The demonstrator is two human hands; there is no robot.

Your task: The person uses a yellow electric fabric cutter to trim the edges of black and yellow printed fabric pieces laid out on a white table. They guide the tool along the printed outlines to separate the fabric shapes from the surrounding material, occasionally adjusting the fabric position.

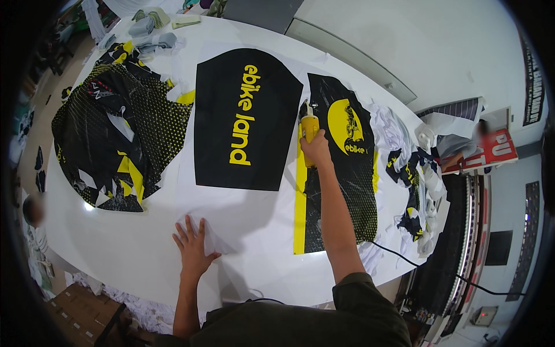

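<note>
My right hand (317,150) is closed around the yellow body of an electric fabric cutter (310,125). The cutter's metal head points away from me, at the left edge of a black fabric panel (355,199) with a round yellow emblem and a yellow side strip. My left hand (194,247) lies flat with fingers spread on white fabric (231,208), holding nothing. Beyond it lies a black rounded-top panel (272,110) with yellow lettering. My right forearm covers part of the emblem panel.
Crumpled black and yellow dotted cloth pieces (147,101) lie at the left of the white table (115,254). White and black scraps (399,139) heap up at the right. A black cable (399,254) runs off right. People stand beyond both sides; cartons (81,312) sit lower left.
</note>
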